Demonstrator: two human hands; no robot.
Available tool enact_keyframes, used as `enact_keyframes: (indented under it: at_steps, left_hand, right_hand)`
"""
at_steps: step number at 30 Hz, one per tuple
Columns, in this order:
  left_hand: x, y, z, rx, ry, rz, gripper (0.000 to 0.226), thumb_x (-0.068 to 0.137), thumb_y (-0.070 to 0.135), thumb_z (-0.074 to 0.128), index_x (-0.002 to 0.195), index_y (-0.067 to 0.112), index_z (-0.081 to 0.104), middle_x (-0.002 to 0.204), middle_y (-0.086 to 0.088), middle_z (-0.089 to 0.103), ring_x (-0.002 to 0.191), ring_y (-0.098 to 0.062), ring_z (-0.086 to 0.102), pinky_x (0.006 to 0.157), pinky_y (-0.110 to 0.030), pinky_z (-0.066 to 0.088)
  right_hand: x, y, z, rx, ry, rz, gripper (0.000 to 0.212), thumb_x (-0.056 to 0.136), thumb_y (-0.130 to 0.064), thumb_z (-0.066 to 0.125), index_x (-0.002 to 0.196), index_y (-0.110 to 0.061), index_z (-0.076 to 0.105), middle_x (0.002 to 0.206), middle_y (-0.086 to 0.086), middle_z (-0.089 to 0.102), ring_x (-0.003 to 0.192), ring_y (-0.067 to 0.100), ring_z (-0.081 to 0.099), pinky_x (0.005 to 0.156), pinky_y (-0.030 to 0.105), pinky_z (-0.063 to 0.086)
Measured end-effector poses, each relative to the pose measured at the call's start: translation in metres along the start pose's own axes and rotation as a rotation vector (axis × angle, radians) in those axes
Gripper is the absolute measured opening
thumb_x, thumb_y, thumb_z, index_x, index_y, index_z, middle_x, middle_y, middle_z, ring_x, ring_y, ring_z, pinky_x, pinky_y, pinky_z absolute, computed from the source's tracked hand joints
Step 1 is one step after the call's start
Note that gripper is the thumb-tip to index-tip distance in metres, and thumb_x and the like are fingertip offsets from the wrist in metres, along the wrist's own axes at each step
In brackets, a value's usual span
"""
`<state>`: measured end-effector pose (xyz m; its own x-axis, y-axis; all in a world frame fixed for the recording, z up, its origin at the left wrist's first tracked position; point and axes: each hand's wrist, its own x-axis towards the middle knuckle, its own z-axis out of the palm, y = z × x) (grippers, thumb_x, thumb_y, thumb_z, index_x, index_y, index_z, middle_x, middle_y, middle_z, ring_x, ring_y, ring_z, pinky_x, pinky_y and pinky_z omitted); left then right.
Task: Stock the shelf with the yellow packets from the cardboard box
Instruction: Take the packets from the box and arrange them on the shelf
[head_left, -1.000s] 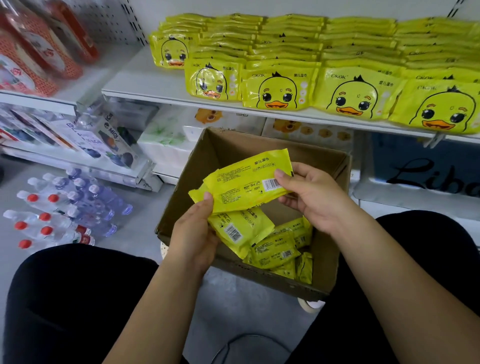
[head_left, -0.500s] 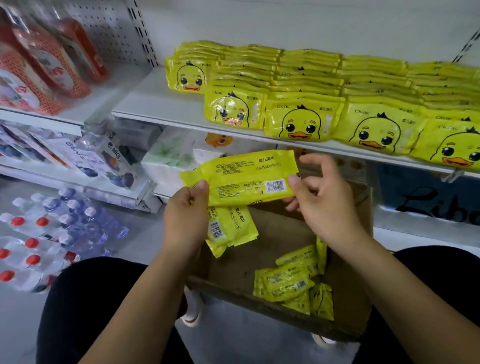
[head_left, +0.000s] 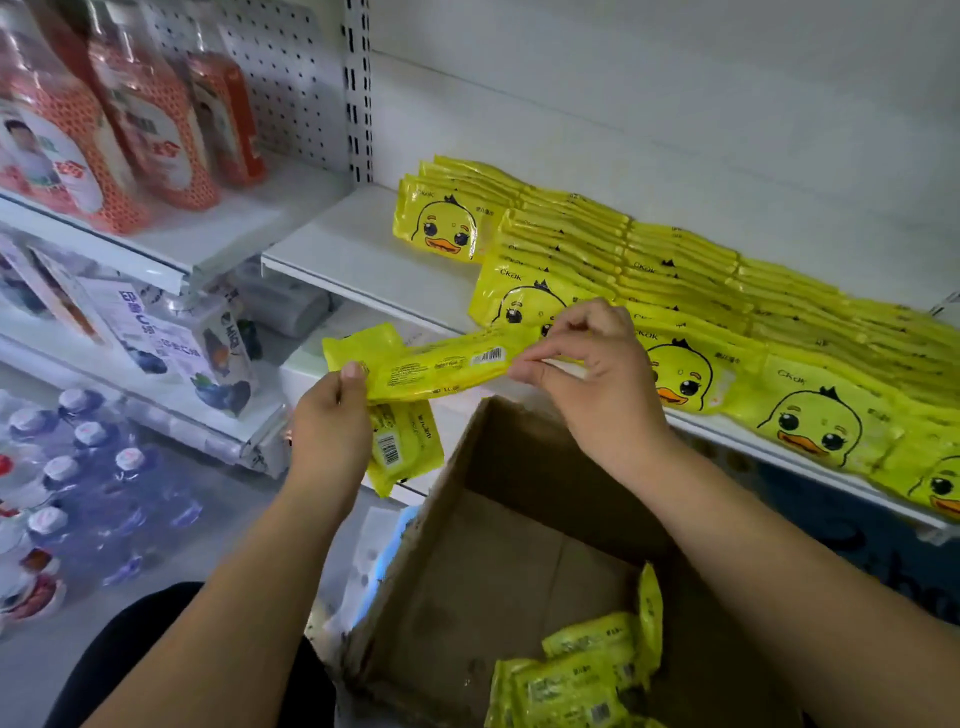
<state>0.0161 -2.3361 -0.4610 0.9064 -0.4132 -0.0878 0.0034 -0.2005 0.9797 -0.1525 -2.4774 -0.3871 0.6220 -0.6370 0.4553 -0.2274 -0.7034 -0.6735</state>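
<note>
A yellow packet is stretched flat between my hands, barcode side up, just in front of the white shelf. My right hand pinches its right end. My left hand pinches its left end and also holds a second yellow packet hanging below. Rows of yellow duck-face packets cover the shelf from the middle to the right. The open cardboard box sits below my arms with several yellow packets in its near right corner.
The shelf's left part is bare. Orange-red bottles stand on the neighbouring shelf at the left, cartons on the shelf under it. Shrink-wrapped water bottles lie on the floor at the left. My dark-clad knee is below.
Both hands have lifted the packets up out of the box toward the shelf edge. The top packet now lies flatter. The view has swung up and left.
</note>
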Motion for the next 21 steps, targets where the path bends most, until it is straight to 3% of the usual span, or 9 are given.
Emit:
enact_keyframes:
  at_steps: [2, 4, 6, 9, 11, 13, 16, 18, 21]
  left_hand:
    - [0.002, 0.003, 0.0, -0.019, 0.015, -0.055, 0.043, 0.109, 0.048, 0.035, 0.103, 0.018, 0.066, 0.082, 0.002, 0.058, 0.075, -0.016, 0.052, 0.066, -0.03, 0.037]
    - [0.006, 0.007, -0.001, -0.072, 0.002, -0.057, 0.054, 0.107, 0.058, 0.031, 0.107, 0.02, 0.07, 0.097, 0.001, 0.064, 0.093, -0.02, 0.057, 0.078, -0.032, 0.037]
    - [0.013, 0.01, -0.003, -0.114, -0.013, 0.001, 0.056, 0.103, 0.063, 0.033, 0.101, 0.02, 0.068, 0.102, 0.001, 0.06, 0.096, -0.019, 0.054, 0.078, -0.034, 0.04]
    - [0.024, 0.013, -0.005, -0.128, -0.111, 0.065, 0.07, 0.093, 0.077, 0.036, 0.093, 0.012, 0.063, 0.092, -0.009, 0.057, 0.086, -0.019, 0.051, 0.071, -0.024, 0.039]
    - [0.034, 0.013, -0.004, -0.245, -0.201, 0.029, 0.084, 0.085, 0.088, 0.039, 0.093, 0.01, 0.069, 0.101, -0.02, 0.068, 0.092, -0.025, 0.062, 0.083, -0.034, 0.049]
    - [0.045, 0.016, -0.002, -0.36, -0.273, 0.016, 0.072, 0.075, 0.09, 0.043, 0.095, 0.029, 0.074, 0.11, -0.012, 0.074, 0.105, -0.028, 0.069, 0.096, -0.047, 0.052]
    - [0.058, 0.021, 0.005, -0.387, -0.332, 0.093, 0.051, 0.089, 0.07, 0.06, 0.103, 0.024, 0.075, 0.101, 0.003, 0.079, 0.098, -0.016, 0.075, 0.084, -0.032, 0.057]
    - [0.065, 0.026, 0.009, -0.456, -0.281, 0.094, 0.035, 0.087, 0.048, 0.068, 0.1, 0.016, 0.075, 0.092, 0.004, 0.08, 0.083, -0.01, 0.075, 0.07, -0.021, 0.056]
    - [0.081, 0.03, 0.005, -0.569, -0.231, 0.054, 0.027, 0.082, 0.04, 0.071, 0.094, 0.015, 0.074, 0.087, 0.001, 0.08, 0.077, -0.012, 0.075, 0.065, -0.022, 0.057]
  right_hand:
    - [0.022, -0.004, 0.008, 0.017, -0.027, 0.0, 0.005, 0.08, -0.019, 0.08, 0.08, -0.019, 0.075, 0.108, -0.007, 0.057, 0.107, 0.014, 0.054, 0.095, 0.018, 0.039]
    - [0.043, -0.01, 0.015, 0.091, -0.065, 0.065, 0.008, 0.09, -0.015, 0.071, 0.082, -0.016, 0.068, 0.112, -0.003, 0.068, 0.099, 0.01, 0.063, 0.09, 0.028, 0.05]
    - [0.06, -0.017, 0.019, 0.089, -0.063, 0.112, 0.013, 0.095, -0.02, 0.065, 0.083, -0.019, 0.062, 0.093, 0.009, 0.074, 0.074, 0.014, 0.063, 0.071, 0.033, 0.049]
    - [0.08, -0.027, 0.021, 0.063, -0.043, 0.146, 0.019, 0.097, -0.021, 0.063, 0.079, -0.022, 0.057, 0.069, 0.009, 0.063, 0.059, 0.021, 0.048, 0.059, 0.033, 0.038]
    - [0.09, -0.03, 0.023, 0.094, -0.018, 0.215, 0.017, 0.098, -0.021, 0.062, 0.081, -0.019, 0.06, 0.065, 0.004, 0.057, 0.057, 0.012, 0.046, 0.056, 0.029, 0.038]
    - [0.099, -0.031, 0.024, 0.129, 0.026, 0.288, 0.016, 0.099, -0.023, 0.061, 0.086, -0.015, 0.061, 0.068, 0.001, 0.057, 0.054, 0.006, 0.047, 0.052, 0.022, 0.041]
    - [0.111, -0.025, 0.03, 0.168, 0.069, 0.379, 0.017, 0.101, -0.027, 0.059, 0.089, -0.014, 0.062, 0.075, -0.001, 0.059, 0.06, 0.0, 0.05, 0.058, 0.017, 0.043]
    - [0.117, -0.022, 0.034, 0.182, 0.028, 0.438, 0.015, 0.099, -0.028, 0.061, 0.09, -0.016, 0.064, 0.077, -0.002, 0.06, 0.067, 0.008, 0.052, 0.065, 0.025, 0.044]
    - [0.126, -0.021, 0.037, 0.24, -0.15, 0.479, 0.008, 0.093, -0.03, 0.07, 0.1, -0.026, 0.069, 0.082, -0.007, 0.068, 0.075, 0.016, 0.062, 0.066, 0.036, 0.05]
